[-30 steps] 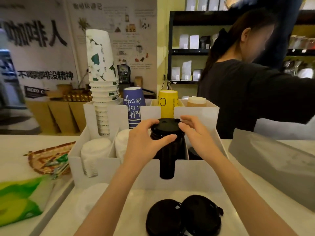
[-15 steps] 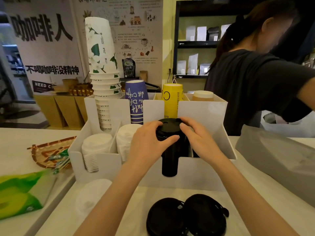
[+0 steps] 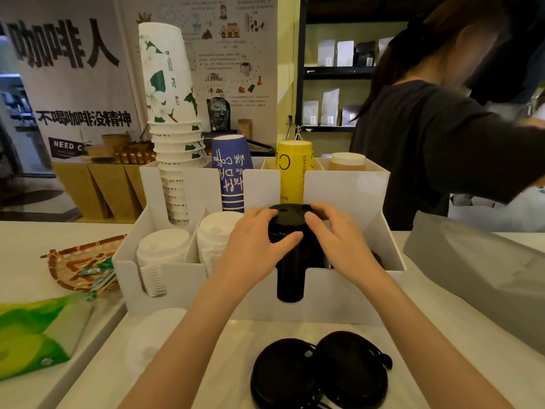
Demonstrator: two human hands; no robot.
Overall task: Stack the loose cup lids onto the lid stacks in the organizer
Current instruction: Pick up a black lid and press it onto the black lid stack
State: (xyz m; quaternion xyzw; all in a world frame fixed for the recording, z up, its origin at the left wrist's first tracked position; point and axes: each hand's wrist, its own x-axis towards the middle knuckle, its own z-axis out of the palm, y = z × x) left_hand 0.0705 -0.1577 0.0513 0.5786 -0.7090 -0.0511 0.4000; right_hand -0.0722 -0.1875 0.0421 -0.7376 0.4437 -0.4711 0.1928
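Note:
A white organizer [image 3: 339,299] stands on the counter. A tall stack of black lids [image 3: 290,278] rises from its third front slot. My left hand [image 3: 253,246] and my right hand [image 3: 339,240] clasp the top of that stack from either side, fingers curled over the uppermost black lid [image 3: 290,212]. Two white lid stacks [image 3: 160,252] fill the slots to the left. Two loose black lids [image 3: 321,371] lie side by side on the counter in front of the organizer. A loose white lid [image 3: 150,335] lies at the front left, partly under my left forearm.
Stacked paper cups [image 3: 174,113], a blue cup [image 3: 231,169] and a yellow cup [image 3: 293,169] stand in the organizer's back row. A woven tray [image 3: 76,267] and a green packet [image 3: 35,329] lie left. A grey bag [image 3: 477,278] lies right. A person in a dark top [image 3: 436,143] stands behind.
Both hands stay clasped on the top of the black lid stack. The view has shifted slightly, and the person behind has moved an arm.

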